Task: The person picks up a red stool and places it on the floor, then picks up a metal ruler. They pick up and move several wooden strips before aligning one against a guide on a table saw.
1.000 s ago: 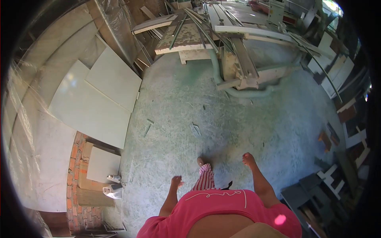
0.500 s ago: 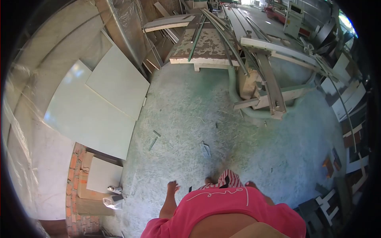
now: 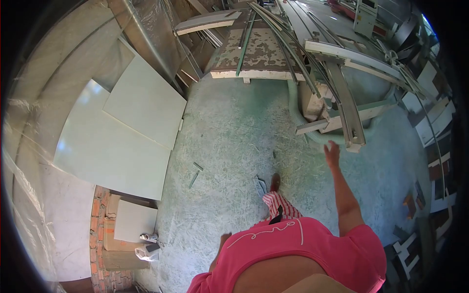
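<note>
My right hand [image 3: 332, 153] is raised ahead of my body on the right, its fingers apart and nothing in them. It appears just below the ribbed green hose [image 3: 320, 137] and left of the end of a long metal profile [image 3: 355, 139], with no visible contact. Low at my left side, my left hand [image 3: 225, 238] is partly hidden by the pink shirt [image 3: 278, 239], and its fingers cannot be made out. One shoe [image 3: 275, 182] shows below the striped trousers [image 3: 281, 205], beside a bluish scrap [image 3: 260, 185] on the floor.
Large pale panels [image 3: 122, 141] lean at the left. Below them are a brick edge [image 3: 97, 234], a smaller board [image 3: 136, 221] and a white bag [image 3: 146, 253]. A worktable [image 3: 259, 74] with long strips stands ahead. Small pieces [image 3: 194, 178] lie on the floor; offcuts [image 3: 405, 254] are at the right.
My right hand has risen and reached forward from beside my body. My left hand has dropped back towards the shirt. A shoe has come forward, and the view has shifted slightly.
</note>
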The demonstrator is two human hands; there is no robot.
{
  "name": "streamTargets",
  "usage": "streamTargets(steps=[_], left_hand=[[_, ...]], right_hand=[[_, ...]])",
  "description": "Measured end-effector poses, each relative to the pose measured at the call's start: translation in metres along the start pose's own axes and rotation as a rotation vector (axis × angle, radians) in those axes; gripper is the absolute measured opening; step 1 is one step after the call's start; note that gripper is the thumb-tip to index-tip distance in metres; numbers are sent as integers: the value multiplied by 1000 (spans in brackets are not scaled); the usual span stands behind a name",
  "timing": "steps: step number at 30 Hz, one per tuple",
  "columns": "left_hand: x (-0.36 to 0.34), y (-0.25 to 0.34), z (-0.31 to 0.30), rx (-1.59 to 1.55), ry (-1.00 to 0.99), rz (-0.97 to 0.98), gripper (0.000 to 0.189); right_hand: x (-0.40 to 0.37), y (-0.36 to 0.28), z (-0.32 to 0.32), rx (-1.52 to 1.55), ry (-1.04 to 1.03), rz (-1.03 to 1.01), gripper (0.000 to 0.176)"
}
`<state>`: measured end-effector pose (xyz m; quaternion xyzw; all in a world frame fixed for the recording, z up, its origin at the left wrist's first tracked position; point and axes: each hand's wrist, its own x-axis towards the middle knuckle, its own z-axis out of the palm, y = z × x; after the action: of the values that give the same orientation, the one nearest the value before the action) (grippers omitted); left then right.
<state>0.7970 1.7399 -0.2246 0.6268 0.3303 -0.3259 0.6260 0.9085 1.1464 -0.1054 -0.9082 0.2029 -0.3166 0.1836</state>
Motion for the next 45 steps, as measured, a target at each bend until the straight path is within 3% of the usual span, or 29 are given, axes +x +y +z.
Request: streamTargets(steps=[5, 9, 16, 18, 20, 21, 25, 27, 30, 31, 32, 34, 40, 42, 45], left_hand=[[15, 43, 19, 52, 3, 95, 29], [29, 67, 30, 93, 37, 145, 29], [64, 134, 53, 251, 75, 227, 30], [72, 149, 61, 297, 82, 242, 30], [64, 222, 105, -69, 220, 59, 31], [70, 244, 116, -65, 224, 59, 31], [93, 276, 146, 36, 162, 47, 34], [101, 281, 157, 131, 142, -20, 33], [135, 250, 148, 140, 73, -23, 34], [169, 217, 123, 659, -89, 522, 28], [191, 204, 115, 662, -97, 529, 28], [209, 206, 115, 1536, -47, 941, 23], [245, 238, 105, 1481, -14, 990, 23], [260, 251, 99, 1463, -8, 1005, 23], [287, 286, 98, 1466, -105, 954, 22]], right_hand=[[136, 19, -16, -223, 38, 152, 52], [224, 59, 9, -321, 60, 237, 69], [322, 114, 75, -185, -120, 389, 80], [335, 135, 96, 78, -341, 309, 76], [344, 123, 100, 178, -467, 330, 71], [347, 107, 97, 271, -586, 345, 67], [342, 56, 84, 550, -643, 500, 59], [333, 50, 95, 850, -683, 731, 56], [328, 25, 87, 919, -669, 780, 65], [328, 14, 82, 983, -714, 795, 66], [330, 3, 79, 1047, -760, 809, 68], [327, -16, 80, 1001, -753, 791, 69], [321, -65, 88, 1097, -850, 829, 59], [307, -88, 104, 1166, -786, 833, 53], [290, -136, 128, 1340, -866, 885, 43]])
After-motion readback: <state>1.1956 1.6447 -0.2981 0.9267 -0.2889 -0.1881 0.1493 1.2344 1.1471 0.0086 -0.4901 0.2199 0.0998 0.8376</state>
